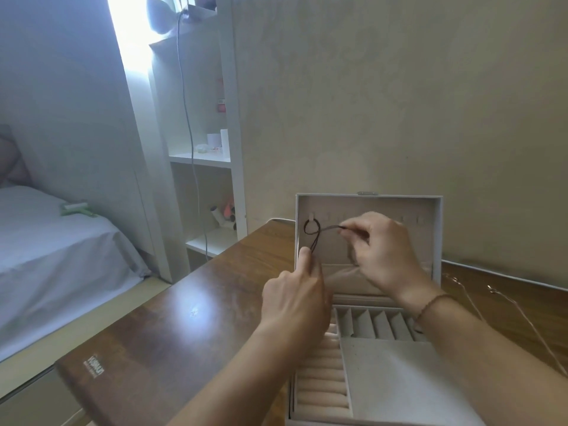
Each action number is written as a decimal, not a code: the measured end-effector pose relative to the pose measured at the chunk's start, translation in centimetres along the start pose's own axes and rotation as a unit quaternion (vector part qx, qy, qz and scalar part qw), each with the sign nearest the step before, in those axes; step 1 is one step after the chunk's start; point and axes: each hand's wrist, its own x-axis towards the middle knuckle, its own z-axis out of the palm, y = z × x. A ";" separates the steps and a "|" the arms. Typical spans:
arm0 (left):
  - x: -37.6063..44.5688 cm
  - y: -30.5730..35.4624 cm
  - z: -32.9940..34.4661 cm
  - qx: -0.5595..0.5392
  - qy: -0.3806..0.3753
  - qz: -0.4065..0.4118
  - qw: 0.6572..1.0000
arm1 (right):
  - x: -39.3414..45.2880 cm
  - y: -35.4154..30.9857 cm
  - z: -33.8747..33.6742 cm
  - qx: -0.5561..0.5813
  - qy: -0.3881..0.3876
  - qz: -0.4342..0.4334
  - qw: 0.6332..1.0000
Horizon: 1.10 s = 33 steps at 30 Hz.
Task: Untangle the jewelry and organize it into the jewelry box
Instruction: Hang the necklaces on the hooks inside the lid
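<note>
Pretty dim and soft overall, with a hazy, washed-out look. Most of the light is thrown in from a blown-out bright strip (129, 41) at the upper left, where all detail is lost. A pale glare patch is reflected off the glossy counter (190, 312). The bed (46, 256) is left in a bluish cast, while the wall (399, 103) is tinted warm beige. Soft shadows are cast inside the box lid (368, 241). Straight lines are bent near the edges by the wide lens, and fine detail is smeared throughout.
</note>
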 end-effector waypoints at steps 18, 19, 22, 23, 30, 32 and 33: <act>0.1 -2.9 0.6 -0.082 0.039 0.060 0.994 | -0.9 0.2 4.5 -0.140 -0.113 0.062 0.982; 0.2 -3.0 0.4 -0.097 0.044 0.056 0.993 | -0.9 0.2 4.4 -0.158 -0.122 0.076 0.977; 0.4 -2.6 0.1 -0.129 0.068 0.048 0.988 | -0.6 0.4 4.0 -0.176 -0.167 0.109 0.964; 0.5 -2.4 0.0 -0.140 0.078 0.040 0.986 | -0.5 0.5 3.9 -0.159 -0.197 0.109 0.961; 1.2 -1.5 0.4 -0.069 0.038 0.021 0.997 | 0.0 0.9 3.2 -0.050 -0.350 0.108 0.929; 1.0 -1.5 0.4 -0.045 0.027 0.021 0.998 | -0.2 0.8 2.9 -0.084 -0.298 0.101 0.946; 1.0 -1.5 0.5 -0.033 0.023 0.026 0.999 | -0.3 0.8 2.6 -0.101 -0.251 0.089 0.958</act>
